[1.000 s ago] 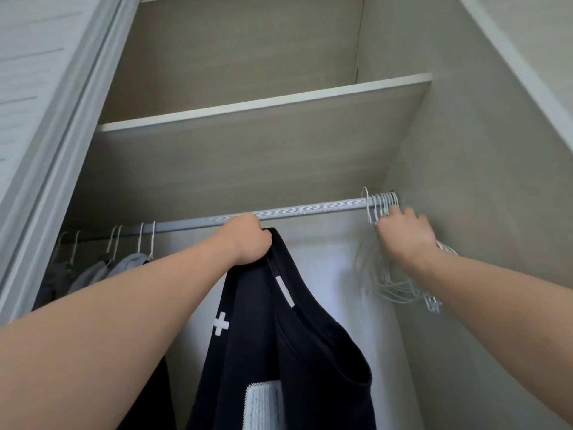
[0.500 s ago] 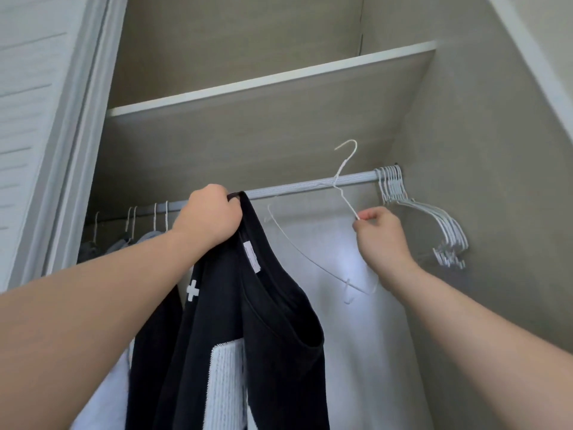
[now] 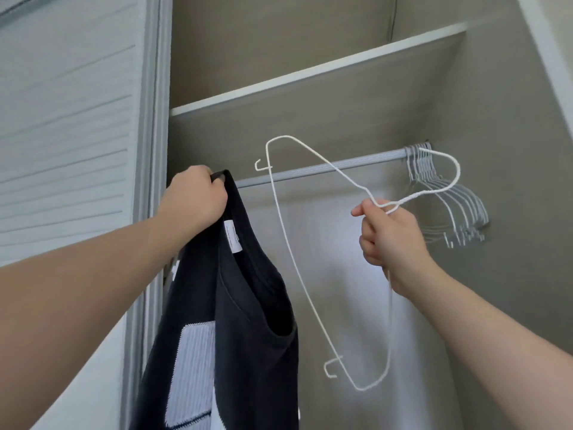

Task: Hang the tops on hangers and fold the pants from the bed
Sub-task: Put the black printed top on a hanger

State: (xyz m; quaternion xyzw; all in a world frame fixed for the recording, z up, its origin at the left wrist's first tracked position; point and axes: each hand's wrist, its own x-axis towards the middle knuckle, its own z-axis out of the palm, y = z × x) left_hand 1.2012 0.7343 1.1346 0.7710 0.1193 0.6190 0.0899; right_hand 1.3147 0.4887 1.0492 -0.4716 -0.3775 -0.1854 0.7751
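My left hand (image 3: 195, 200) grips a black top (image 3: 235, 321) by its shoulder, up near the grey closet rail (image 3: 325, 170). The top hangs down with its neck opening facing me and a white striped patch low on its front. My right hand (image 3: 387, 237) pinches a white wire hanger (image 3: 285, 240) at the neck below its hook. The hanger is turned on its side, off the rail, in the space between my hands. Its hook points right, toward the rail's end.
Several empty white hangers (image 3: 449, 206) hang bunched at the right end of the rail. A shelf (image 3: 310, 72) runs above the rail. A slatted closet door (image 3: 68, 135) stands at the left, and the closet's side wall (image 3: 511, 150) at the right.
My right hand pulled one hanger from the bunch and off the rail, then turned it sideways. My left hand with the black top stayed near the rail.
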